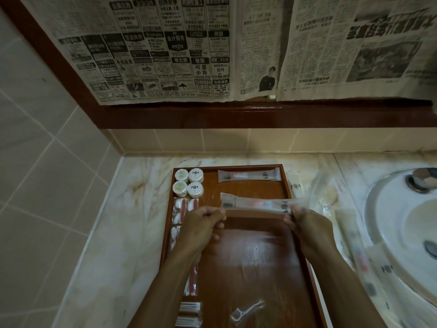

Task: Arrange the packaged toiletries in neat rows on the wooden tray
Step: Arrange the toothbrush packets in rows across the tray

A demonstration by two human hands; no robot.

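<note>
While the toothbrush packet [256, 204] is pinched at its ends by the left hand [205, 223] and right hand [305, 223], its long axis is held parallel to the wooden tray [250, 252]'s far edge, below the placed packet [249, 175].

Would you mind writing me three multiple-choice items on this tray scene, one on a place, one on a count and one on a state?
1. Where on the tray do the round tubs stand?
A. far left corner
B. near right corner
C. middle

2. How many round tubs are there?
A. two
B. four
C. six

3. What are the hands doing with the long packet?
A. both are resting flat on the tray
B. only one holds it
C. each grips one end

Answers:
1 A, the tubs sit in the corner by the wall on the left.
2 B, they form two rows of two.
3 C, the left hand pinches the packet's left end and the right hand its right end, with the packet held across the tray, nearer than the packet already lying at the far edge.
</note>
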